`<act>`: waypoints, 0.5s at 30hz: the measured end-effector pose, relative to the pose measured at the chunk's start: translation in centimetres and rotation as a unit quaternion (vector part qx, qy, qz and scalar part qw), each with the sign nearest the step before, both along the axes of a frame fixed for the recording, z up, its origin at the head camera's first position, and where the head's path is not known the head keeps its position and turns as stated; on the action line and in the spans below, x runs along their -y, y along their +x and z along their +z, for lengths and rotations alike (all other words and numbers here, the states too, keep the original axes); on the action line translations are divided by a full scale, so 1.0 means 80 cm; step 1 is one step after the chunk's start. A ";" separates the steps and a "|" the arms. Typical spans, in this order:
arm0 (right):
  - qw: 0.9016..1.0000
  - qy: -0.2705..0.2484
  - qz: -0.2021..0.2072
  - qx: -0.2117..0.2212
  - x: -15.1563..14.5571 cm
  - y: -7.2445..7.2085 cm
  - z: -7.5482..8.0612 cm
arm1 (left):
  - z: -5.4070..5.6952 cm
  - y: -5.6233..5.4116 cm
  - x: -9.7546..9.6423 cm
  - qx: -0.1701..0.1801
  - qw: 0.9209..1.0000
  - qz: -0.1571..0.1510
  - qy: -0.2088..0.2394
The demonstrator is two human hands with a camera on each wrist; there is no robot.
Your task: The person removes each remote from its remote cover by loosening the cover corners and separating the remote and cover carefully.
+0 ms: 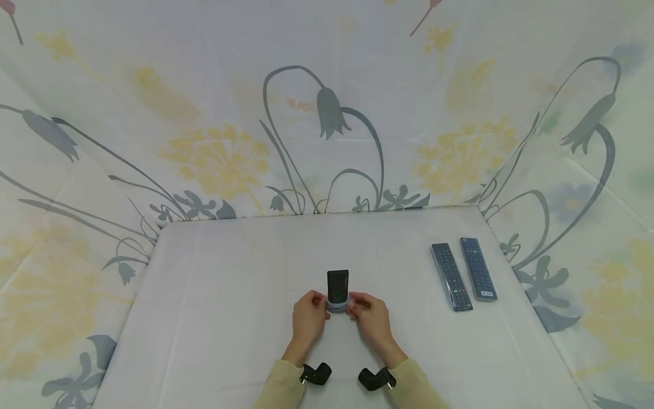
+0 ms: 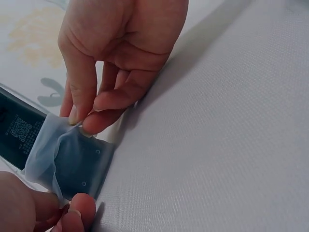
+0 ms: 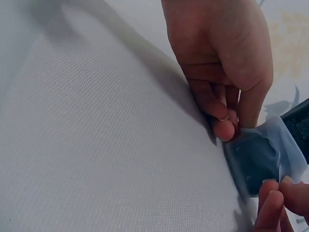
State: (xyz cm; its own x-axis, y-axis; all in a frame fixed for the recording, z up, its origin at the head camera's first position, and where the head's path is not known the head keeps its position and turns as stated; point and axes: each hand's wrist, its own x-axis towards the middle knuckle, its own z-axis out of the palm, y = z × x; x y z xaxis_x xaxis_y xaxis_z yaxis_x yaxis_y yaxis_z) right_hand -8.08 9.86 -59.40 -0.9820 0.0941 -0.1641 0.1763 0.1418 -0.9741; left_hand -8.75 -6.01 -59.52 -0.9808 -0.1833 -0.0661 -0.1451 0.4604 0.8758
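Note:
In the head view, a dark remote control (image 1: 338,286) stands on its end on the white table between my hands. A thin, translucent sleeve (image 2: 41,152) surrounds it, bunched into folds in both wrist views. My left hand (image 1: 308,319) pinches the sleeve's edge at one side of the remote, between thumb and fingertips. On the opposite side my right hand (image 1: 374,322) pinches that same edge. The remote's back faces me and carries a QR-code label (image 2: 21,129). Its lower part, with small round marks, shows below the sleeve's folded edge.
Two more remote controls, one nearer the middle (image 1: 452,277) and one farther right (image 1: 478,269), lie side by side on the table's right. Flower-printed cloth (image 1: 225,113) hangs behind the table and along both sides. Each wrist wears a black camera mount (image 1: 317,374).

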 end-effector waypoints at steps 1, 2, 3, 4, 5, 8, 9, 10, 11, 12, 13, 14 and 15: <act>1.000 0.001 0.000 -0.003 0.000 0.000 0.001 | 0.001 0.000 0.000 0.000 1.000 -0.001 0.003; 1.000 0.003 0.000 -0.006 -0.001 0.001 0.001 | 0.001 0.000 0.000 -0.001 1.000 -0.002 0.009; 1.000 0.004 0.001 -0.006 -0.001 0.001 0.001 | 0.001 0.000 0.001 -0.001 1.000 -0.002 0.017; 1.000 0.004 0.001 -0.006 -0.001 0.001 0.002 | 0.001 0.000 0.001 0.000 1.000 -0.001 0.027; 1.000 0.003 0.000 -0.005 -0.001 0.001 0.001 | 0.002 0.000 0.001 -0.001 0.999 -0.001 0.041; 1.000 0.012 0.001 -0.006 0.000 0.001 0.000 | 0.001 0.001 0.003 0.007 0.996 0.002 0.090; 1.000 0.016 0.001 -0.007 0.000 0.001 0.000 | 0.001 0.000 0.004 0.012 0.995 0.003 0.102; 1.000 0.019 0.000 -0.007 0.000 0.001 0.000 | 0.001 0.000 0.005 0.015 0.993 0.000 0.117; 1.000 0.022 -0.001 -0.008 0.000 0.001 0.000 | 0.000 0.000 0.006 0.020 0.991 -0.001 0.130; 1.000 0.025 -0.001 -0.009 0.000 0.002 0.000 | 0.000 -0.001 0.007 0.028 0.989 -0.003 0.143; 0.999 0.029 0.000 -0.015 0.000 0.002 0.000 | 0.000 -0.001 0.008 0.036 0.987 -0.004 0.157; 0.999 0.032 0.000 -0.017 0.000 0.002 0.000 | 0.001 -0.001 0.009 0.042 0.984 -0.007 0.171; 0.999 0.034 -0.002 -0.016 0.000 0.002 0.001 | 0.001 -0.002 0.010 0.049 0.982 -0.012 0.182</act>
State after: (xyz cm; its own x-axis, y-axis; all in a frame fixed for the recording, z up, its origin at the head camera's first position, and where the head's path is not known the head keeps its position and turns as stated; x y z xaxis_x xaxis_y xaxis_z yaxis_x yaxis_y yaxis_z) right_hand -7.89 9.88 -59.35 -0.9861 0.1080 -0.1259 0.1462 0.2071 -0.9673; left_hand -8.91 -6.79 -59.43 -0.9704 -0.1069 -0.2166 -0.2292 0.1242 0.9654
